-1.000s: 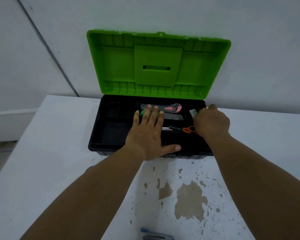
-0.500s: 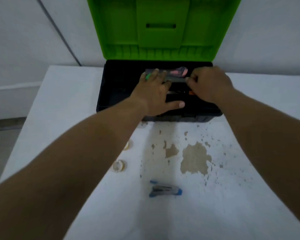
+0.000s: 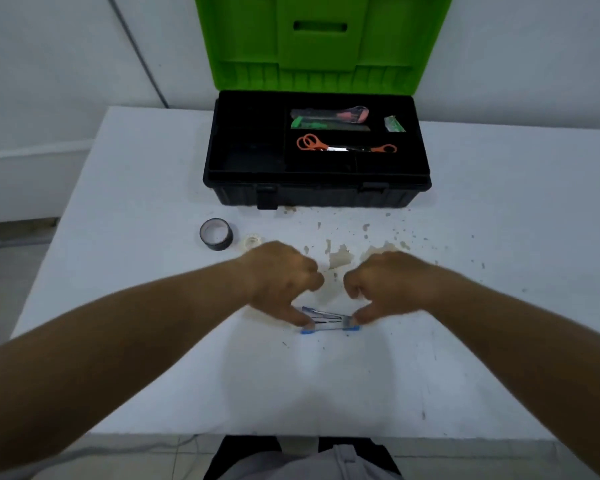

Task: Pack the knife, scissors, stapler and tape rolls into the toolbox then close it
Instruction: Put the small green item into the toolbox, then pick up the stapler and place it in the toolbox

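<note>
The black toolbox [image 3: 317, 194] stands open at the table's far side, its green lid [image 3: 323, 39] upright against the wall. Inside lie the packaged knife [image 3: 329, 118], orange-handled scissors [image 3: 343, 146] and a small green packet [image 3: 394, 124]. A blue and silver stapler [image 3: 329, 322] lies on the table near me. My left hand [image 3: 281, 280] pinches its left end and my right hand [image 3: 388, 282] pinches its right end. A black tape roll [image 3: 216, 233] and a small clear tape roll [image 3: 252, 241] sit on the table left of my left hand.
The white table [image 3: 482, 358] has brown chipped patches in front of the toolbox. Its left edge drops to a tiled floor. A white wall rises right behind the toolbox. My legs show below the near edge.
Both hands have left the toolbox and come back toward me, down onto the stapler. The camera has tilted down, bringing the tape rolls and the table's near edge into view.
</note>
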